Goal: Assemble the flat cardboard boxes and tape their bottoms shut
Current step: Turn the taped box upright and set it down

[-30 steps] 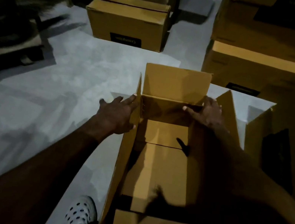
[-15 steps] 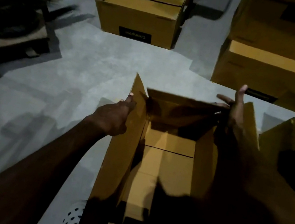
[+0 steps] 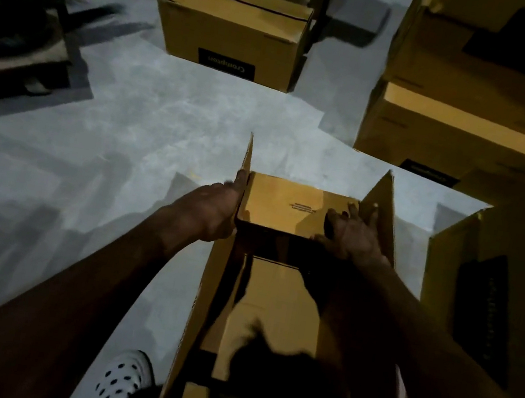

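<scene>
Hands fold far flap down

Right hand (image 3: 351,232) presses, fingers spread, on the far flap (image 3: 290,208), now folded flat over the box (image 3: 203,293) on the floor; earlier it stood upright. Left hand (image 3: 208,212) grips the left flap (image 3: 247,158). Side flaps next, I judge.

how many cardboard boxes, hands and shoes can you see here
cardboard boxes: 5, namely the open box being folded, the closed box ahead, two stacked at upper right and one at the right edge
hands: 2, left hand and right hand
polka-dot shoe: 1
total: 8
</scene>
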Demonstrator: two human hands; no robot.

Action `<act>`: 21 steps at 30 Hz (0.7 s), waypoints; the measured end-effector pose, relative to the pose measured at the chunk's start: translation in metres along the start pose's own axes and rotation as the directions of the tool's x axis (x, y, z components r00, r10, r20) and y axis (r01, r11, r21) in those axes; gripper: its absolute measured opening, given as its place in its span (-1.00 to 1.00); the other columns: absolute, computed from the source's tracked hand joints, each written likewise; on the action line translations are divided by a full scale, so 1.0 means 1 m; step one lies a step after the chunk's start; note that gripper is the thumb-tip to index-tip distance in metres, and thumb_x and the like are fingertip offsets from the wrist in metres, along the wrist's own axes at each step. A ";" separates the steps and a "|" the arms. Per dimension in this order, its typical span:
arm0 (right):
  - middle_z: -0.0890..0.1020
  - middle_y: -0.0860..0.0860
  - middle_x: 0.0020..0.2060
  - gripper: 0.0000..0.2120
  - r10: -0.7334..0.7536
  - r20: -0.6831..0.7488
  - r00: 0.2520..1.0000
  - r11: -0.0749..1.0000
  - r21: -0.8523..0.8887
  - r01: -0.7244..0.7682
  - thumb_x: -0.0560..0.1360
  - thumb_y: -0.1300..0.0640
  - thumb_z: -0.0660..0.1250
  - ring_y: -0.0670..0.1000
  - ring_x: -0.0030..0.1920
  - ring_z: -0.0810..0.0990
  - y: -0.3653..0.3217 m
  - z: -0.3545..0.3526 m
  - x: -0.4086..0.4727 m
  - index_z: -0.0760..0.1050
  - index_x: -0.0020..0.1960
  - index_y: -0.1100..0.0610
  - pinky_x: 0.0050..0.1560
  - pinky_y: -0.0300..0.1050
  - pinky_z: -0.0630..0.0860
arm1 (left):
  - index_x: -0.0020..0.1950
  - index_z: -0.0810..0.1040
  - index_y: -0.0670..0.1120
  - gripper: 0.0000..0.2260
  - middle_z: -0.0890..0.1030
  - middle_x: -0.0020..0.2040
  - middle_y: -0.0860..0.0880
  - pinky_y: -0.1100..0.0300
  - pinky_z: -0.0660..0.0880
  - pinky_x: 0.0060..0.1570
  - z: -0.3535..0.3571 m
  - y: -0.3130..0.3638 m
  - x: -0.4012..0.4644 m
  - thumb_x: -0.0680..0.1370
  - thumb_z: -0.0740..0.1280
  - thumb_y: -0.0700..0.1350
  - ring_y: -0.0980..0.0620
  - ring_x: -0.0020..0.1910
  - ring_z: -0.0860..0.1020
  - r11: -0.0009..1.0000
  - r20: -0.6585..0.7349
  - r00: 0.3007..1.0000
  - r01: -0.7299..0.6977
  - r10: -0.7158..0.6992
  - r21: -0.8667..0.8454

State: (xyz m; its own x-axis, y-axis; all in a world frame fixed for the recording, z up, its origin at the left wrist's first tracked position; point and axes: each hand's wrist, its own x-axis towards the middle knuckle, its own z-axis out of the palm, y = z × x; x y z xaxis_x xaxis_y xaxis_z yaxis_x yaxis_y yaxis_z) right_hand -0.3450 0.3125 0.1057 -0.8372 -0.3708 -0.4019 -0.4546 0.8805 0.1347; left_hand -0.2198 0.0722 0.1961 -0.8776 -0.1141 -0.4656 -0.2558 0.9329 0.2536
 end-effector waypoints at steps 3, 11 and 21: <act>0.24 0.09 0.54 -0.37 0.011 -0.175 0.984 0.988 -0.150 -0.038 0.59 -0.24 0.12 0.17 0.59 -0.10 0.003 -0.015 -0.029 0.21 0.52 0.12 0.44 0.41 -0.24 | 0.57 -0.29 -0.14 -0.09 0.47 0.35 -0.25 0.03 0.46 0.14 0.006 0.003 -0.010 0.56 0.38 -0.05 -0.20 0.25 0.50 0.999 0.019 0.999 -0.036 0.037 -0.015; 0.18 0.20 0.55 -0.25 0.259 -0.328 0.908 0.692 0.719 0.063 0.60 0.08 0.28 0.28 0.42 0.35 0.015 0.021 -0.149 -0.09 0.61 0.18 0.32 0.21 0.39 | 0.53 0.19 -0.10 -0.37 0.42 0.43 -0.16 0.08 0.43 0.20 0.021 0.012 -0.062 0.55 0.37 0.04 -0.15 0.34 0.44 0.992 0.127 0.984 -0.129 0.128 0.002; 0.23 -0.02 0.55 -0.24 0.169 -0.115 0.979 0.551 0.834 0.003 0.54 0.12 0.33 0.20 0.40 0.41 -0.036 0.066 -0.188 0.00 0.59 -0.18 0.21 0.04 0.49 | 0.58 -0.27 -0.01 -0.31 -0.12 0.60 -0.10 -0.08 0.07 0.52 0.125 0.044 -0.068 0.66 0.18 -0.07 -0.14 0.57 0.02 0.852 0.134 0.967 -0.121 0.217 -0.510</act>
State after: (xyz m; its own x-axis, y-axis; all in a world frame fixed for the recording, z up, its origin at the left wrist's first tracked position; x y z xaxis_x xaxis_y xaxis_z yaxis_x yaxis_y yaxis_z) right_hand -0.1514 0.3704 0.1168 -0.9313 -0.2485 -0.2662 0.0003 0.7306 -0.6828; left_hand -0.1203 0.1640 0.1327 -0.8498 0.1382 -0.5086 -0.3186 0.6340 0.7047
